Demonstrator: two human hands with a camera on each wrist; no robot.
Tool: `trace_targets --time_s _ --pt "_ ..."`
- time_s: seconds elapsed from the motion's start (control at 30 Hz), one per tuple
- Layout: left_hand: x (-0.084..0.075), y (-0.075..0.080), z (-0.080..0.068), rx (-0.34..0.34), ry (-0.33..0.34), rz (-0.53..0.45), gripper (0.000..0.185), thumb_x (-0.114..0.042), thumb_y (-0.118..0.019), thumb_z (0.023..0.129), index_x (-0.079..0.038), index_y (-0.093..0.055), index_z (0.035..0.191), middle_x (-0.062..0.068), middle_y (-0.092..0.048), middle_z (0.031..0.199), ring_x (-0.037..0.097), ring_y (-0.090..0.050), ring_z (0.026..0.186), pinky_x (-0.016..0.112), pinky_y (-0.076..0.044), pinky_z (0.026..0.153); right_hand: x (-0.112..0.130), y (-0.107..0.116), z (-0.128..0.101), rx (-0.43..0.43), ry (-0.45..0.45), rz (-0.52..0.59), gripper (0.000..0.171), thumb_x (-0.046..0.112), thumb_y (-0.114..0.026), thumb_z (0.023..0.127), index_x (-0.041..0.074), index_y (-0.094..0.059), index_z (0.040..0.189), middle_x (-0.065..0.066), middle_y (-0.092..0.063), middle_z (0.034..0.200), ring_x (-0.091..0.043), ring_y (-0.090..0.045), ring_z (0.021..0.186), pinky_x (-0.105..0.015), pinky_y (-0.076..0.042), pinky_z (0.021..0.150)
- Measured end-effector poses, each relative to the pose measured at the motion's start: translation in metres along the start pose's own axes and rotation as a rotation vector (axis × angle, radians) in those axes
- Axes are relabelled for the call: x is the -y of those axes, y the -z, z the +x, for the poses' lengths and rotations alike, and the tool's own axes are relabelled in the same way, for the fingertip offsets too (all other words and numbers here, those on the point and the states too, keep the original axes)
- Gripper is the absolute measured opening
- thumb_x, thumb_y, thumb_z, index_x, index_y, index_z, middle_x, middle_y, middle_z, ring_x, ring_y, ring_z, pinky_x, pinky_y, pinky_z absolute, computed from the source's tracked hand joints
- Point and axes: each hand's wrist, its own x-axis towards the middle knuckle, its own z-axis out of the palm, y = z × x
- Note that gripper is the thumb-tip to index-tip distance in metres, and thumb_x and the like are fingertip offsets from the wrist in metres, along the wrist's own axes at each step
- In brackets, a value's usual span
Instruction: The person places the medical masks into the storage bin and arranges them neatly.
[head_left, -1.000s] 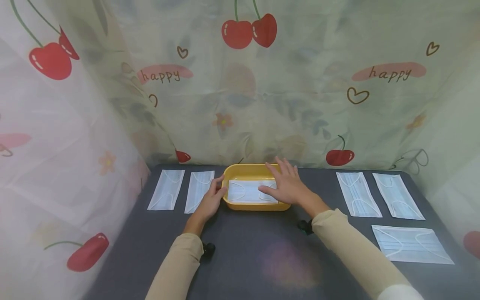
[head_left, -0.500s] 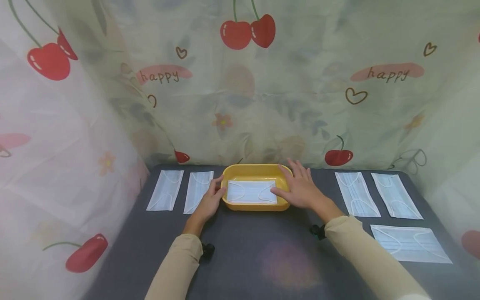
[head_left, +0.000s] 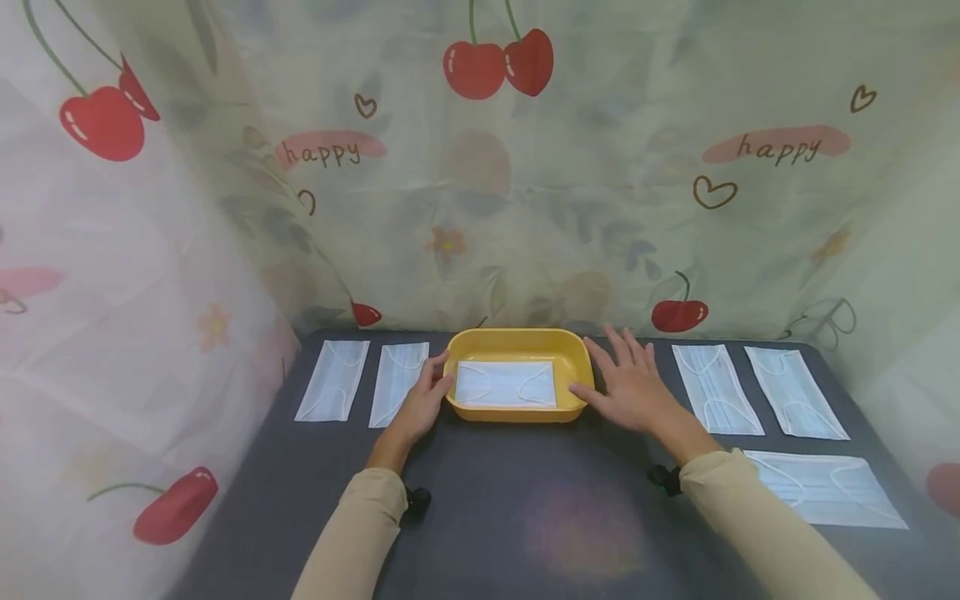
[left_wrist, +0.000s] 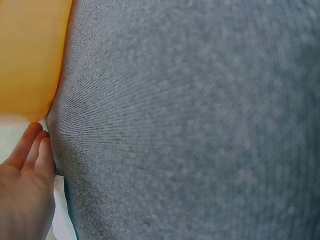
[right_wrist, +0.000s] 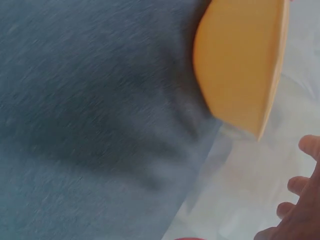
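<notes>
One face mask point(head_left: 505, 384) lies in a yellow tray point(head_left: 577, 360) on the grey tabletop point(head_left: 525, 500). Left hand point(head_left: 420, 406) rests against the tray's edge, its grip relaxed; right hand point(head_left: 633, 387) hovers beside it, fingers spread, grasping nothing.

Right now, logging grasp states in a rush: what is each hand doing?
Left hand: open, fingers resting against the left end of the yellow tray, holding nothing.
Right hand: open, fingers spread, beside the tray's right end, holding nothing.

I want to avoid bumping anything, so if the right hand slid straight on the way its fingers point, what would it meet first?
Probably nothing on the table: the right hand points past the yellow tray toward the cherry-print curtain, though depth is hard to judge.
</notes>
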Motion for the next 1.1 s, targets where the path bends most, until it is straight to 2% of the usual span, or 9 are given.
trace_targets --time_s 0.33,0.7,1.1 --pt "0.001 0.0 0.002 0.004 0.001 -0.007 0.049 -0.04 -0.044 0.108 -0.036 -0.032 0.155 0.012 -0.053 0.147 0.031 -0.05 0.138 0.057 -0.033 0.121 -0.021 -0.004 -0.011 -0.009 -0.028 -0.049 0.086 0.072 -0.045 0.095 0.024 -0.025 0.163 -0.02 -0.005 0.172 -0.052 0.002 0.156 -0.078 0.004 0.117" --pt "-0.001 0.001 0.001 0.005 0.012 -0.01 0.049 -0.041 -0.043 0.108 -0.036 -0.032 0.155 0.011 -0.053 0.147 0.031 -0.05 0.139 0.057 -0.032 0.122 -0.041 -0.002 -0.023 0.064 -0.112 -0.035 0.094 0.078 -0.037 0.094 0.022 -0.013 0.165 -0.021 0.005 0.171 -0.055 0.012 0.154 -0.081 0.006 0.114" --pt "0.001 0.0 0.001 0.008 0.009 -0.009 0.048 -0.04 -0.043 0.108 -0.039 -0.031 0.155 0.011 -0.053 0.147 0.031 -0.05 0.138 0.057 -0.032 0.121 -0.069 -0.002 -0.04 0.049 -0.172 -0.032 0.096 0.078 -0.038 0.094 0.018 -0.012 0.165 -0.027 0.002 0.17 -0.06 0.003 0.152 -0.082 0.003 0.114"
